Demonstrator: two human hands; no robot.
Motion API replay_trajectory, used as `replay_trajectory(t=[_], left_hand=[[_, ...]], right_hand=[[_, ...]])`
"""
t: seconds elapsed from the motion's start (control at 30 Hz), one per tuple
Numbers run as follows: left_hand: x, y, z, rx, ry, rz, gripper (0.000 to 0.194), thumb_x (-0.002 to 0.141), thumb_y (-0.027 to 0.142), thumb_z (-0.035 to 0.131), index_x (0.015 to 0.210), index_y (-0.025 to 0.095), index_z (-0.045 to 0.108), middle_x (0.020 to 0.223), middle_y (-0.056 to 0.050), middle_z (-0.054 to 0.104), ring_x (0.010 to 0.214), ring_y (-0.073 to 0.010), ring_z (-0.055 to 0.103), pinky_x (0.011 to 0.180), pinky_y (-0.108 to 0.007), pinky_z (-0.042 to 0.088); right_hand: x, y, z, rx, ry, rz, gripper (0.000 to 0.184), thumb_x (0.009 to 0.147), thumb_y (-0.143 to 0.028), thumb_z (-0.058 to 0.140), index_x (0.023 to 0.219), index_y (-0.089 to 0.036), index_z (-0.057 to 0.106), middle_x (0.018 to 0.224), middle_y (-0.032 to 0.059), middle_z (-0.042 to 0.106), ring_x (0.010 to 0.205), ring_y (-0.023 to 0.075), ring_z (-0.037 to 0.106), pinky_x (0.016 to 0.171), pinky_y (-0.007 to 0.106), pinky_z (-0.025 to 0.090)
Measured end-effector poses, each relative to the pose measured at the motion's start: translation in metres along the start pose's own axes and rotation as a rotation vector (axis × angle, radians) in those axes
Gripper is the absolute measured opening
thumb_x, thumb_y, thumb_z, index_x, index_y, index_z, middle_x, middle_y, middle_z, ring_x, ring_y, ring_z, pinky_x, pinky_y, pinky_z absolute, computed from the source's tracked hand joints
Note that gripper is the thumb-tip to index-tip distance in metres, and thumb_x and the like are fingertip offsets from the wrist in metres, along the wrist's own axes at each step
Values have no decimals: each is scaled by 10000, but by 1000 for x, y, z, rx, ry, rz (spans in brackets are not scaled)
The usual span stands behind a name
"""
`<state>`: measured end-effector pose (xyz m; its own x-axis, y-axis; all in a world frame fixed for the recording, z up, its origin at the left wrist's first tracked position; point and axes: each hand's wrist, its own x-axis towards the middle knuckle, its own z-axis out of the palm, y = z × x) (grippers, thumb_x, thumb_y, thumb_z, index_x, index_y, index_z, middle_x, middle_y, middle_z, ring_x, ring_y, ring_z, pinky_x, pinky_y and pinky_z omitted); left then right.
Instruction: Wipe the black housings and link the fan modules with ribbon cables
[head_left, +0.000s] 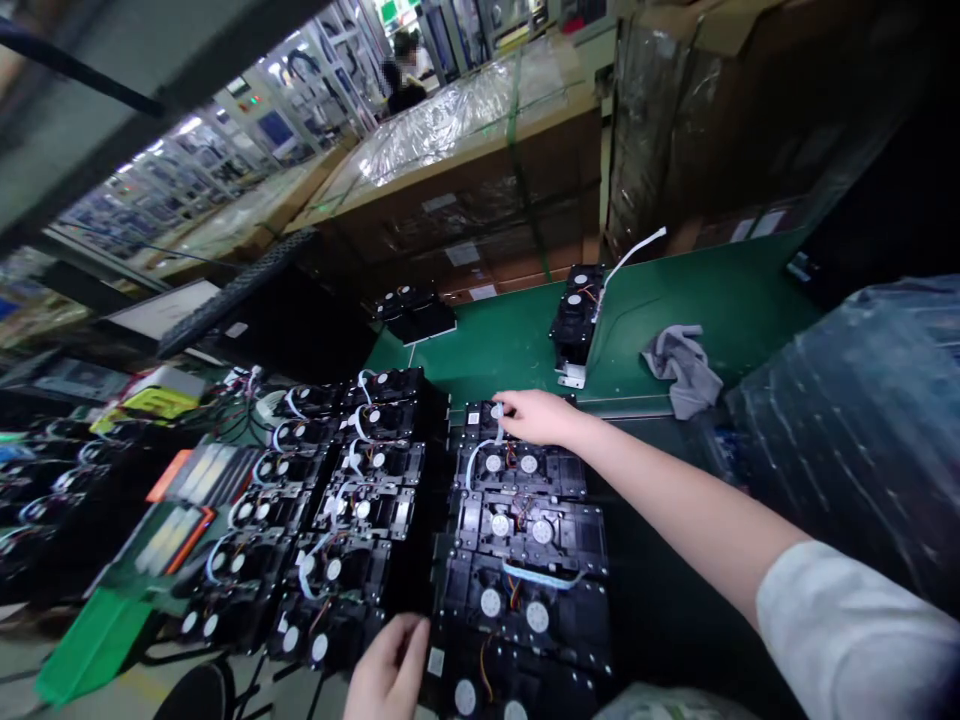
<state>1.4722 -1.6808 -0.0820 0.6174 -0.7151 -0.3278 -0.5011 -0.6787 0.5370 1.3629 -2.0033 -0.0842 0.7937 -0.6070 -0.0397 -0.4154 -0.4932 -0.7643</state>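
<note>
Several black fan modules with white round labels and white ribbon cables lie in three rows before me. My right hand [534, 416] reaches to the far end of the right row [517, 530]. Its fingers are closed in a pinch on the white ribbon cable [480, 448] of the farthest module there. My left hand [388, 672] rests at the bottom edge with curled fingers, touching the near corner of the closest module [480, 670]. The other two rows [330, 510] lie to the left.
A green conveyor belt [675, 300] runs behind, carrying another stack of modules [576, 315], a single module [412, 312] and a grey cloth [681, 366]. Wrapped cardboard boxes [480, 190] stand beyond. A plastic-wrapped load [862, 420] is at right. A person works in the far background.
</note>
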Motion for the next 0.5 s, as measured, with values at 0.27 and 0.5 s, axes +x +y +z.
replay_trajectory(t=[0.27,0.5], left_hand=[[109,56,11,135,-27,526,287,788,390,425,891,172,582,848,-61,618,780,-174,574,732,-312,463],[195,116,47,295,264,744,668,679,486,541,1224,128,397,1161,-152,481,1091,-285,427,918,-430,363]], right_hand=[[-68,31,27,-187,290,54,373,757,-237,442,1112,-148,514,1134,95,532,1062,209,466,939,366,358],[-58,55,9,-430,473,38,434,775,-227,392,1198,-134,417,1162,108,503,1076,199,460,915,327,398]])
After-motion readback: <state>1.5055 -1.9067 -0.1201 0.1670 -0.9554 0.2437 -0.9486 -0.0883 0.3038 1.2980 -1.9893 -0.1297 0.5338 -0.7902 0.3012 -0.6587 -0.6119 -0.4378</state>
